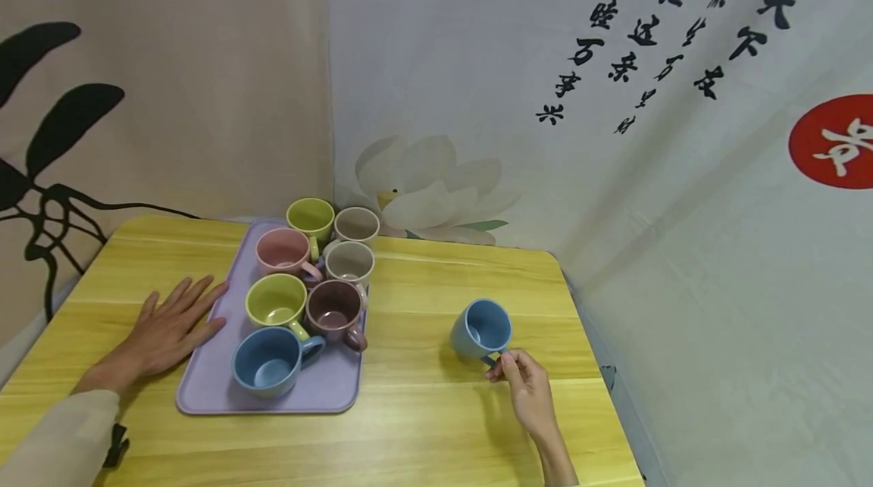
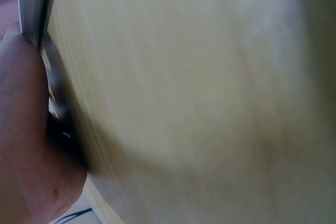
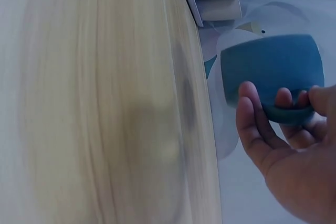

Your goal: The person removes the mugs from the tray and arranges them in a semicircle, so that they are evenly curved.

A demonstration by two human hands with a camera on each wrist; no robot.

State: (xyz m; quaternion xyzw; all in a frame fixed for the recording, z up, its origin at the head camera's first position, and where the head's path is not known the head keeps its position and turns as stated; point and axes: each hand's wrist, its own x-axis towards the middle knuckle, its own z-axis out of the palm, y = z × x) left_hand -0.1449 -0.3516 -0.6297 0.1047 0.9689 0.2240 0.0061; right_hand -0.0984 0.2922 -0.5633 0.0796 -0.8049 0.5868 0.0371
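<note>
My right hand (image 1: 528, 388) grips a blue mug (image 1: 483, 328) by its handle, right of the tray; in the right wrist view the mug (image 3: 273, 69) is held clear of the table, fingers curled through the handle. On the left, my left hand (image 1: 173, 324) lies flat with spread fingers, its fingertips at the left edge of a purple tray (image 1: 204, 388). Two columns of mugs stand on the tray: a blue mug (image 1: 267, 362) in front, a yellow-green mug (image 1: 276, 301) and a pink mug (image 1: 283, 251) behind it, and a dark mauve mug (image 1: 334, 313) beside them.
Farther back on the tray are another yellow-green mug (image 1: 311, 218) and two pale grey-beige mugs, one (image 1: 350, 263) before the other (image 1: 357, 226). The yellow wood-grain table (image 1: 423, 426) meets a printed cloth backdrop (image 1: 436, 55) behind and at the right.
</note>
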